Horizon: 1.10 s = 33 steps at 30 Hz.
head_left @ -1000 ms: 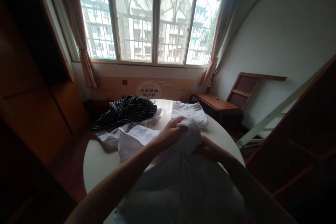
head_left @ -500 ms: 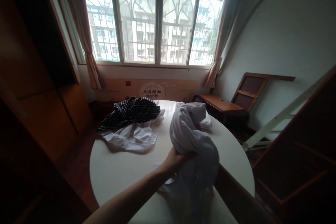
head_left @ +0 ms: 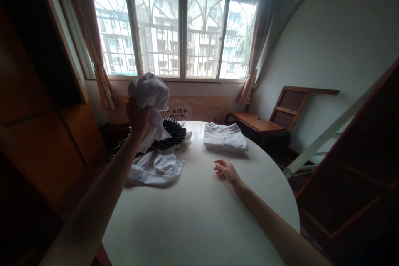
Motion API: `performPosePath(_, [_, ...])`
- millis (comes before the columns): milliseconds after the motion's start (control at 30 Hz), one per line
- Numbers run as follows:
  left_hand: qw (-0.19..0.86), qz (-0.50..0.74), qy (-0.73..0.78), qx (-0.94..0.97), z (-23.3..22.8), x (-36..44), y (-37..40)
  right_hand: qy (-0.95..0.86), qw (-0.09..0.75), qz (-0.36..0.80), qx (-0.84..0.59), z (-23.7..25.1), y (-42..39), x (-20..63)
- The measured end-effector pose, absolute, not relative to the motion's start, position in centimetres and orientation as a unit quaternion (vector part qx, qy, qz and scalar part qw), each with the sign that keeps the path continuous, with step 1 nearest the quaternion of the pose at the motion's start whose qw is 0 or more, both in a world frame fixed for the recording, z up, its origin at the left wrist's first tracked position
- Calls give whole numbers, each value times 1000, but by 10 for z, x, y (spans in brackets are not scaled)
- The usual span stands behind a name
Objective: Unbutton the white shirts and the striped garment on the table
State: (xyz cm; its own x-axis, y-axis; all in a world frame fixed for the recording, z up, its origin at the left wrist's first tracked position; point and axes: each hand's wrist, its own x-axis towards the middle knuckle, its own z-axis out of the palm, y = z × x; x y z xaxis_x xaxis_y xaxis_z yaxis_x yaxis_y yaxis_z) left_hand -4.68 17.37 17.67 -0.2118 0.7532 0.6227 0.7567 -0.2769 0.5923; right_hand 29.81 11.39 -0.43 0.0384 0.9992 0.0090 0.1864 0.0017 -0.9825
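Note:
Raised over the left side of the table, my left hand (head_left: 137,117) is closed around a bunched white garment (head_left: 151,93), part of which hangs down. Behind and below it lies a black garment with white stripes (head_left: 170,135), partly covered from view. A crumpled white cloth (head_left: 157,168) spreads on the tabletop in front of that. My right hand (head_left: 226,171) hovers low over the table's middle with fingers loosely curled and apart, holding nothing. Just beyond it sits a neat stack of folded white shirts (head_left: 225,137).
The round white table (head_left: 199,220) fills the foreground. Past its far right edge stand a low wooden bench (head_left: 257,121) and a wooden frame leaning on the wall (head_left: 289,106). A pale ladder (head_left: 314,153) slants at the right; orange cabinets (head_left: 71,133) line the left.
The white garment has gone from the table's right-centre up to the left in my left hand. My right hand is now free of it, and the folded stack has come into full view.

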Motion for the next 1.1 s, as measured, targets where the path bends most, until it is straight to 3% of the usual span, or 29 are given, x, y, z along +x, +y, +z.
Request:
performPosePath(67, [52, -395, -690, -604, 150, -47, 191, -547, 463, 432, -548, -4, 114, 297])
performPosePath(267, [-3, -286, -721, -632, 33, -28, 192, -576, 442, 407, -554, -9, 110, 293])
performPosePath(367, [88, -279, -716, -634, 1, -24, 187, -609, 408, 361, -577, -9, 114, 291])
performPosePath(433, [121, -282, -704, -641, -7, -24, 186, -640, 397, 275, -598, -2, 123, 292])
performPosePath(533, [143, -307, -686, -644, -9, -24, 183, -681, 414, 46, -602, 14, 148, 305])
performPosePath(633, [161, -335, -671, -641, -9, -23, 178, -687, 361, -110, -621, 22, 178, 327])
performPosePath(767, [154, -306, -680, -648, -11, -24, 176, -655, 285, -82, -695, 8, 203, 350])
performPosePath(1100, [8, -211, -675, -707, -11, -21, 157, -550, 304, -63, -775, -3, 208, 358])
